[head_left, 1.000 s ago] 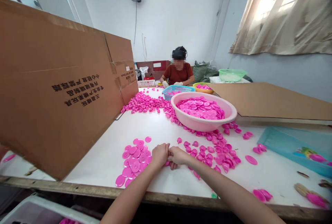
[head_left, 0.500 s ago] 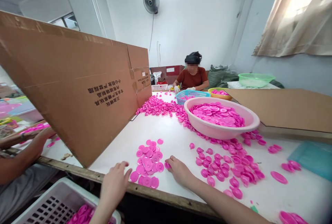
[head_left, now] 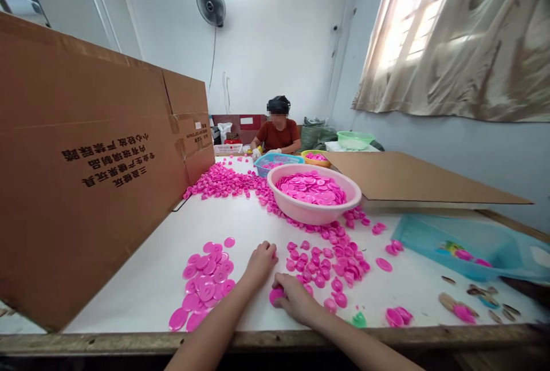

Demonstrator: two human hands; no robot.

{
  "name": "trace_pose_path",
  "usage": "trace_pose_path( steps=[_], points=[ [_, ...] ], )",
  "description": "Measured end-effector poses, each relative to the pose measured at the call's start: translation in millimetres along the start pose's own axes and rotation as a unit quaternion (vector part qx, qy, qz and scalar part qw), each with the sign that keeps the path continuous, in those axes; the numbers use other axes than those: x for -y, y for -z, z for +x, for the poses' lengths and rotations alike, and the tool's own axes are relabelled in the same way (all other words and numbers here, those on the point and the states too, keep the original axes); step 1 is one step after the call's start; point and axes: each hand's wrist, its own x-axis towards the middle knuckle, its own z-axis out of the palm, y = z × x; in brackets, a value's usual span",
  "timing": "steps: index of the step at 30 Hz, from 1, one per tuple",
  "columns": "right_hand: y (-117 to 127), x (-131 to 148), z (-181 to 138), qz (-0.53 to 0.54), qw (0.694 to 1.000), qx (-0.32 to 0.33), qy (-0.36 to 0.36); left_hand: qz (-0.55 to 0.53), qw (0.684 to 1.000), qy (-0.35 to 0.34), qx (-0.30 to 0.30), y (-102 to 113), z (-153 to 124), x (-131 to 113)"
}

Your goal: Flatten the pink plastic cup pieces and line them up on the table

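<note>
My right hand [head_left: 296, 300], near the front of the white table, holds a round pink plastic disc [head_left: 275, 296] between thumb and fingers. Just ahead and to its left, my left hand [head_left: 261, 263] is closed, its fingers bent down; a bit of pink shows at the fingertips, mostly hidden by them. Right of my hands lie loose pink cup-like pieces [head_left: 318, 265] with small spouts or knobs. Flat pink discs [head_left: 207, 291] lie in an overlapping pile to the left of my left forearm.
A pink basin [head_left: 309, 210] heaped with discs stands beyond my hands. A tall cardboard box [head_left: 107, 188] walls off the left; a cardboard sheet [head_left: 421, 179] and blue tray [head_left: 429, 239] lie right. Across the table, a person [head_left: 278, 130] sits behind a blue basket [head_left: 262, 168].
My left hand has moved right, over the disc pile, to beside my right hand. My right hand still has a pink disc. The view has swung right.
</note>
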Motion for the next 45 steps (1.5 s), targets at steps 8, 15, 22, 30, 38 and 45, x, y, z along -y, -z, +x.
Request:
trace_pose_path(
  steps=[8, 15, 22, 30, 38, 45],
  points=[
    [7.0, 4.9, 51.1, 0.220, 0.966, 0.006, -0.133, -0.217, 0.973, 0.063, -0.039, 22.0, -56.0, 25.0],
    [-4.9, 12.7, 82.8, 0.236, 0.936, 0.134, -0.224, -0.251, 0.966, 0.055, -0.010, 17.7, -50.0, 33.2],
    [-5.6, 14.2, 80.5, 0.204, 0.936, 0.144, -0.248, -0.095, 0.978, 0.183, -0.015, 31.2, -15.1, 24.4],
    [14.7, -1.7, 86.3, 0.316, 0.881, 0.247, -0.253, 0.024, 0.971, 0.224, -0.081, 3.7, -4.4, 11.1],
    [12.7, -4.4, 94.2, 0.243, 0.894, 0.256, -0.277, 0.093, 0.965, 0.228, -0.090, 7.2, -6.6, 9.8],
    [-0.9, 13.9, 70.6, 0.217, 0.938, 0.234, -0.134, 0.091, 0.978, 0.189, -0.009, 43.2, -32.9, -9.7]
  ],
)
